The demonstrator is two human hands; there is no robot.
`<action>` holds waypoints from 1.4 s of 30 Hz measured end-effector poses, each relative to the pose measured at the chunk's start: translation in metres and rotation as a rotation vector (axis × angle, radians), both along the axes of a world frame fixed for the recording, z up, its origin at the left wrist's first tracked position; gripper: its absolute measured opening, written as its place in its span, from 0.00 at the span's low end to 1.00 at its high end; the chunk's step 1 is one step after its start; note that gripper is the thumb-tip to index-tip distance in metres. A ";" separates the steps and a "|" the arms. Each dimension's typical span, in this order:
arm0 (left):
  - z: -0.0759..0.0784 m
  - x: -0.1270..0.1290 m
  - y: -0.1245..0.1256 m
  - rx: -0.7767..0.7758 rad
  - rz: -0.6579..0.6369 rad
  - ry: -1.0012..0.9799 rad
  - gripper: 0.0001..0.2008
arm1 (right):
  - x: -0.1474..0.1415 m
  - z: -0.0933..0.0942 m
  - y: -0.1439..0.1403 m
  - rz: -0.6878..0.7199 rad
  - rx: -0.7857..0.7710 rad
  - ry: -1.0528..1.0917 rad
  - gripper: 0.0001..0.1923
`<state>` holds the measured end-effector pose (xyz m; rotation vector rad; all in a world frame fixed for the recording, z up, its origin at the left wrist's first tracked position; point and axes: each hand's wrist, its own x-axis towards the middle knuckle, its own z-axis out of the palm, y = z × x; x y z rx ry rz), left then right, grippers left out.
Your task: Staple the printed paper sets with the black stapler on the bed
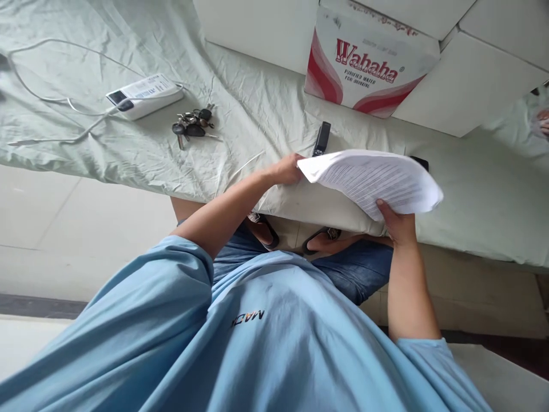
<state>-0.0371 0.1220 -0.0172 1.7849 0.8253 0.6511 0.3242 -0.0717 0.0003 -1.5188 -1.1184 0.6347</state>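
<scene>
A stack of printed white paper sheets [373,180] hangs just above the edge of a bed covered with a pale green sheet [240,109]. My left hand [288,170] grips the stack's left corner. My right hand [397,222] holds its near edge from below, thumb on top. The sheets curve upward between the two hands. A slim black device [321,139] lies on the bed just beyond the papers, and a dark object [421,162] peeks out behind the stack's right side.
A white power bank [144,95] with a white cable [51,97] and a bunch of keys [193,123] lie on the bed at left. A Wahaha water carton [369,66] stands against the white wall. My sandalled feet [295,236] rest on the tiled floor.
</scene>
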 end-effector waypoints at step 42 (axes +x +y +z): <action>0.017 0.036 -0.108 -0.596 0.027 -0.454 0.36 | -0.033 0.018 -0.016 -0.019 -0.151 0.174 0.32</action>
